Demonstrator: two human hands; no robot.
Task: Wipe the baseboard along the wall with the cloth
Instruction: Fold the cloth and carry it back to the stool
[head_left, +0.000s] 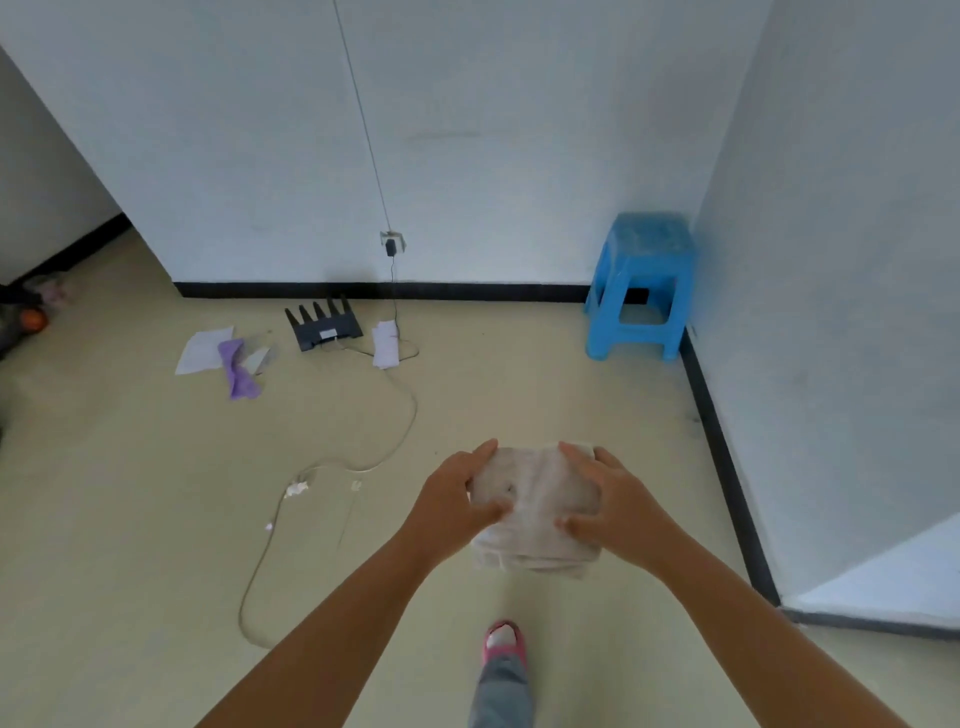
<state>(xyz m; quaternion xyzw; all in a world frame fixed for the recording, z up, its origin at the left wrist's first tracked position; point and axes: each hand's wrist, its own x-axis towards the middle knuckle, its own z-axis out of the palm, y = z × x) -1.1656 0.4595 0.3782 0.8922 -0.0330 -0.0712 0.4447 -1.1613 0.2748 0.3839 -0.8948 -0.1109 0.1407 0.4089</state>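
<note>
While both hands hold it up in front of the body, the cloth (537, 506) sits folded into a thick pad, well above the floor and apart from the baseboard (384, 291). Head view: left hand (457, 499) grips the pad's left edge w/ fingers over the far side and thumb across the near face; right hand (610, 501) does the same on the right edge, fingers curled round it. Cloth looks soft, light, floppy, prob. not slippery; best taken in 1 hand across the folded middle so layers don't fan out. Baseboard is a black strip at the foot of 2 white walls, meeting in a corner behind a blue stool (641, 286). Floor is smooth beige; router (323, 325), cable (332, 467), papers (202, 349) and a purple rag (236, 369) lie near the far wall.
</note>
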